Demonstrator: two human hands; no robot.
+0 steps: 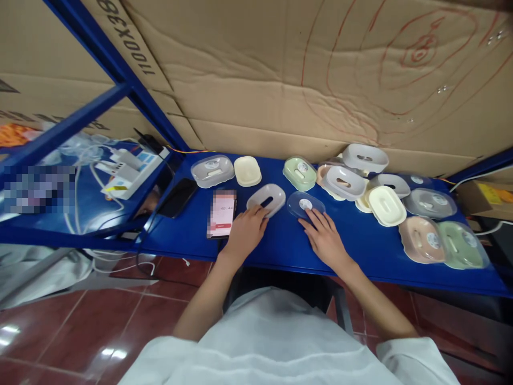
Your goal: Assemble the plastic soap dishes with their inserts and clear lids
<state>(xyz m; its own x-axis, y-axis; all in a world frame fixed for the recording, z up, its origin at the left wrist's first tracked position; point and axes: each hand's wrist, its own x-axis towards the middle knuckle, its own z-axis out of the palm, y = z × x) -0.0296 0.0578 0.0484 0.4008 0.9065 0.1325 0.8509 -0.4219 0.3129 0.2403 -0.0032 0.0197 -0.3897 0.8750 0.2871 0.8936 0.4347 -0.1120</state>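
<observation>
On the blue table, my left hand rests its fingertips on the near rim of a grey oval dish with a slot in its middle. My right hand lies with spread fingers at the near edge of a clear lid bearing a round label. The lid is flat on the table, a small gap to the right of the dish. Behind them stand a cream dish, a lidded grey dish and a lidded green dish.
A phone with a lit screen lies left of my left hand, a dark phone beyond it. Stacked grey and cream dishes and lidded pink and green ones fill the right side. A power strip is far left.
</observation>
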